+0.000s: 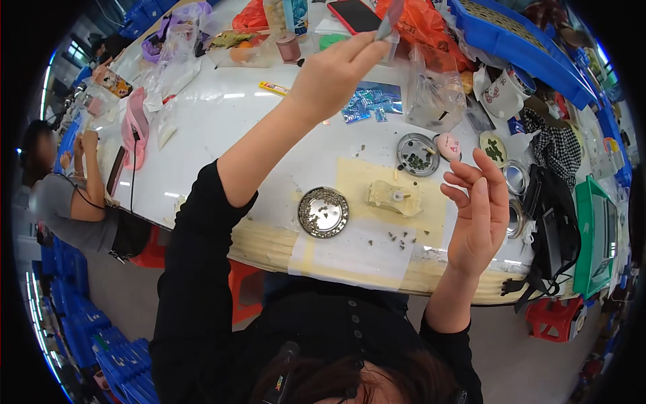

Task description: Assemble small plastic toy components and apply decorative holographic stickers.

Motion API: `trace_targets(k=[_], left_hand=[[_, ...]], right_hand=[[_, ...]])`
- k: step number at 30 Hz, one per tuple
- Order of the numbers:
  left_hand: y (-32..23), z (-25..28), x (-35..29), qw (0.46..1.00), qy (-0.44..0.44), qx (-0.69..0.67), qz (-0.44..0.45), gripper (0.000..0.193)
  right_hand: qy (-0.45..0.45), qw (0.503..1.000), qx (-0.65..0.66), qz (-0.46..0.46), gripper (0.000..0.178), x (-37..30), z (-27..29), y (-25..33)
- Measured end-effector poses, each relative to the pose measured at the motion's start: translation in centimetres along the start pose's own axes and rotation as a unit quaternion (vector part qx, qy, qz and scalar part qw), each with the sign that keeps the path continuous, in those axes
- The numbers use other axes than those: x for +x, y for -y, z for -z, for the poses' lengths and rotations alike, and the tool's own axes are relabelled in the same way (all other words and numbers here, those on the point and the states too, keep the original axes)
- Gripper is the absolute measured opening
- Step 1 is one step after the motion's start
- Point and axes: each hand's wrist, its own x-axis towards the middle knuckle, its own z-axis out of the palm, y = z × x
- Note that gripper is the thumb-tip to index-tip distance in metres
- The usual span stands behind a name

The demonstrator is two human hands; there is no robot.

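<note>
Raised over the far side of the table, my left hand [333, 75] is closed, pinching a thin, flat grey-pink piece [388, 25] whose kind I cannot make out. My right hand [479, 222] hovers above the right front of the table, its fingers apart and nothing in them. Between my arms lies a round metal dish [332, 217] with many small greyish pieces. To its right, a pale yellowish block [377, 195] with a small upright peg rests on yellowish paper [350, 172]. Several tiny dark pieces [397, 238] are scattered on white paper [343, 259].
Beyond the block stand another metal dish [418, 153] of dark green pieces and a pink round item [447, 146]. A phone [356, 15], red bag [431, 34] and blue tray [518, 44] line the far side. A black bag [555, 222] lies right; another person [74, 202] sits left.
</note>
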Motion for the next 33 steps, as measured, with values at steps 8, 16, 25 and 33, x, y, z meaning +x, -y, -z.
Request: trace_targets(k=[8,16,25,33], left_hand=[[-0.5,-5.6,-2.9,0.931,0.354,-0.07,0.05,0.058],[-1.0,-0.8,-2.6,0.919,0.3,-0.206,0.148,0.061],[-3.8,8.1,-5.7,0.886,0.12,-0.343,0.288,0.046],[-3.4,11.0,-7.7,0.875,0.056,-0.38,0.295,0.035]], right_hand=[[0.014,0.999,-0.018,0.024,0.034,-0.3,0.5,-0.1],[0.008,0.999,-0.024,0.022,0.031,-0.2,0.4,-0.3],[0.004,1.0,-0.016,-0.001,0.023,0.3,0.1,-0.6],[0.123,0.895,-0.401,0.151,0.009,4.8,0.6,5.3]])
